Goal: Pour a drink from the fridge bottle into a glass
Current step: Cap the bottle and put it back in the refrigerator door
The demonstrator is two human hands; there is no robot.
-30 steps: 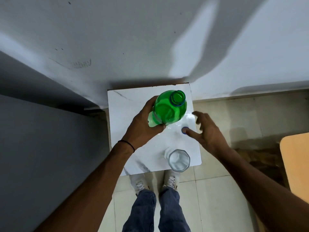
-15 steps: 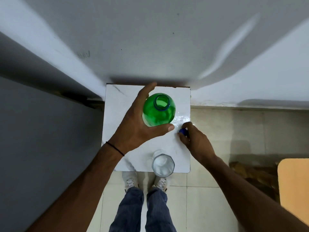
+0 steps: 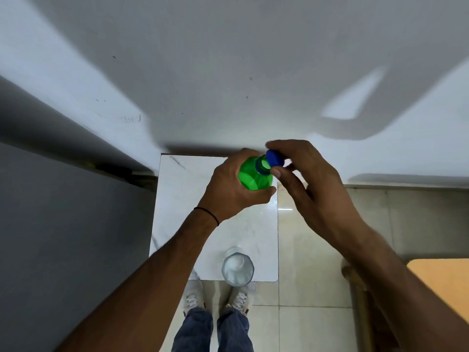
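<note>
Left hand (image 3: 233, 191) is wrapped round the shoulder of the green bottle (image 3: 253, 177), thumb on the near side and fingers curled over the far side. Right hand (image 3: 312, 189) pinches the blue cap (image 3: 275, 158) between thumb and fingers. The cap touches the right rim of the bottle's mouth, tilted and not seated (part of the mouth is open to view).

Glass (image 3: 237, 269) stands at the near edge of the worktop (image 3: 182, 199), well apart from both hands, and seems to hold clear liquid. So I judge the pour is done and the step in hand is capping.

Next move calls for squaring the cap over the neck, then twisting while the left hand keeps the bottle from turning.

Bottle sits over the far right of the worktop (cannot tell whether its base rests there).
</note>
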